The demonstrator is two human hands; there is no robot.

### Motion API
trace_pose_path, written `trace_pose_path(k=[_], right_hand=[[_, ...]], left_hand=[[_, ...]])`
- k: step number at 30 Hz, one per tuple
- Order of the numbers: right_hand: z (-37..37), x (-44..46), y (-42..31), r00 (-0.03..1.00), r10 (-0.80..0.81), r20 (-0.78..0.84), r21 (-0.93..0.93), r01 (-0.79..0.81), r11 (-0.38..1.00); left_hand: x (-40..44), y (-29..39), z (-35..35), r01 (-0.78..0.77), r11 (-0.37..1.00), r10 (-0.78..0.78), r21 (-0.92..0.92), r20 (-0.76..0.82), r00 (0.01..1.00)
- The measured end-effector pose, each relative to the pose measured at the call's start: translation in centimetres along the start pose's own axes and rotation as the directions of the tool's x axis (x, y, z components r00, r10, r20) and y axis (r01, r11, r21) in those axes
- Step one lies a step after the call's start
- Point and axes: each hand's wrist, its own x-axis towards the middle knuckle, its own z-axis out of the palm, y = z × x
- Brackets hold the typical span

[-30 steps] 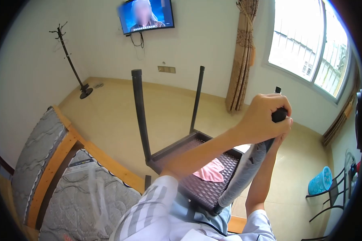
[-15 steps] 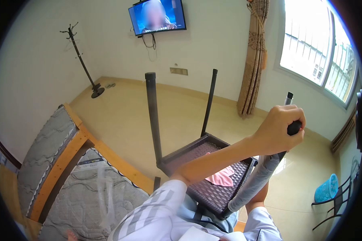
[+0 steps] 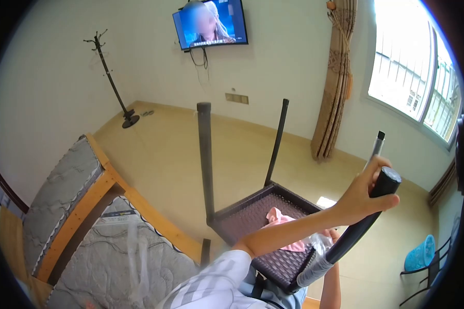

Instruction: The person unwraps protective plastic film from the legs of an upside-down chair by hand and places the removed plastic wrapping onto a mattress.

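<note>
An upturned dark brown stool (image 3: 242, 208) with a woven seat rests against my lap, its legs pointing up. My left hand (image 3: 368, 190) reaches across and grips the nearest right leg (image 3: 363, 224) just below its capped end, thumb in front and fingers behind. Clear plastic film (image 3: 314, 271) is bunched round the lower part of that leg. Partly hidden behind the leg, my right hand (image 3: 334, 237) pinches a loose part of the film. On the woven surface lies a pink cloth (image 3: 278, 217), partly covered by my left forearm.
A wooden bed frame (image 3: 139, 206) with a grey mattress (image 3: 108, 262) stands at left. Further off are a coat stand (image 3: 113, 87), a wall television (image 3: 211, 26) and a brown curtain (image 3: 335, 87). A blue basket (image 3: 420, 253) sits on a dark chair (image 3: 438, 262) at right.
The film has slid down the leg and bunched lower, baring the dark upper part. My left hand has shifted its hold, showing the leg's end cap. My right hand has come partly into view.
</note>
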Motion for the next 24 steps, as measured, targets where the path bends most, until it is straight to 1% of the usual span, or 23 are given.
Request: trace_pose_path(k=[1,2,3,5,7,9,10,11,12,13,16,17,19,22,23,24], right_hand=[[0.0,-0.2,-0.6,0.999,0.021,-0.026,0.074,-0.019,0.997],[-0.2,-0.9,-1.1,0.995,0.030,-0.091,0.171,-0.014,0.985],[-0.1,-1.5,-1.6,0.985,0.051,-0.166,0.280,-0.002,0.960],[0.2,-3.0,-3.1,0.937,0.105,-0.333,0.481,0.074,0.873],[0.6,-4.3,-4.8,0.878,0.170,-0.448,0.612,0.163,0.774],[0.9,-5.3,-5.6,0.884,0.148,-0.444,0.666,0.215,0.714],[0.5,-5.5,-5.5,0.952,0.001,-0.305,0.623,0.199,0.757],[0.2,-5.7,-5.3,0.977,-0.146,-0.152,0.573,0.208,0.793],[-0.1,-6.1,-5.1,0.961,-0.274,0.024,0.521,0.222,0.824],[0.3,-6.7,-4.7,0.980,-0.196,-0.030,0.531,0.182,0.828],[1.0,-7.6,-4.3,0.973,-0.208,0.097,0.481,0.137,0.866],[1.0,-7.7,-4.0,0.970,-0.215,0.111,0.493,0.134,0.860],[1.2,-7.7,-3.6,0.962,-0.232,0.142,0.518,0.127,0.846],[1.4,-8.2,-3.1,0.979,-0.174,0.108,0.424,0.113,0.899],[1.8,-8.4,-2.7,0.979,-0.197,0.046,0.367,0.167,0.915],[2.4,-8.7,-2.0,0.975,-0.223,-0.016,0.303,0.217,0.928]], left_hand=[[-0.6,-1.0,0.4,0.083,0.987,-0.077,-0.137,0.046,0.996],[-1.3,-1.6,0.7,0.170,0.948,-0.149,-0.268,0.100,0.984],[-2.2,-1.0,0.8,0.257,0.905,-0.219,-0.339,0.146,0.965],[-3.1,-2.2,1.0,0.167,0.929,-0.153,-0.331,0.068,0.986],[-3.3,-3.2,1.8,0.060,0.946,-0.071,-0.319,-0.022,0.997],[-3.0,-2.8,1.2,0.128,0.930,-0.125,-0.344,0.031,0.992],[-2.7,-2.4,0.9,0.161,0.921,-0.149,-0.355,0.059,0.987],[-2.2,-1.9,0.6,0.213,0.902,-0.204,-0.375,0.064,0.977],[-1.7,-1.5,0.3,0.229,0.886,-0.208,-0.403,0.094,0.974],[-1.2,-1.1,0.1,0.233,0.894,-0.211,-0.383,0.099,0.972],[-0.1,0.8,0.2,0.272,0.909,-0.259,-0.315,0.084,0.962],[0.2,1.3,0.2,0.291,0.912,-0.282,-0.290,0.074,0.957],[0.4,1.3,0.3,0.286,0.911,-0.272,-0.296,0.088,0.958],[-0.3,1.3,0.4,0.248,0.931,-0.233,-0.268,0.087,0.969],[-0.6,1.2,0.4,0.229,0.940,-0.213,-0.254,0.088,0.973],[-1.1,0.5,0.4,0.151,0.966,-0.144,-0.211,0.048,0.988]])
